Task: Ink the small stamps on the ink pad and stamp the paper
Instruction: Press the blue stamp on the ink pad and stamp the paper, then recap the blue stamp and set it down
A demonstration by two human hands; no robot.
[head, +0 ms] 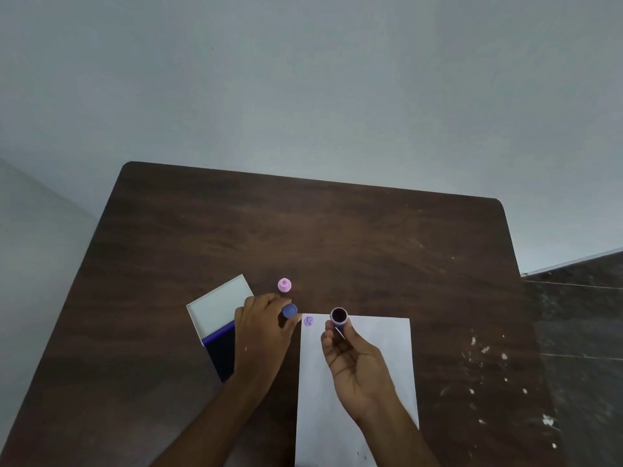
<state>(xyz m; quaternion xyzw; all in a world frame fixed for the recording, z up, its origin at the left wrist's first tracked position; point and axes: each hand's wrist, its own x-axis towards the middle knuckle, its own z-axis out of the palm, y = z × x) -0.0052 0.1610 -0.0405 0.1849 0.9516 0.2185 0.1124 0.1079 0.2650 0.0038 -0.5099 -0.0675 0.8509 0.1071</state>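
While right hand [354,358] grips purple stamp [338,319] over paper [377,338], left hand [261,332] pinches blue cap [289,311]; pink stamp [284,285] stands on bench [337,237].

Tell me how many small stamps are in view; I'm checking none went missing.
3: a pink stamp standing on the table, a blue stamp held by the left hand, a purple stamp held by the right hand. Others may be hidden.

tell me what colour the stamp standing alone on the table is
Pink stamp, seen best in the head view.
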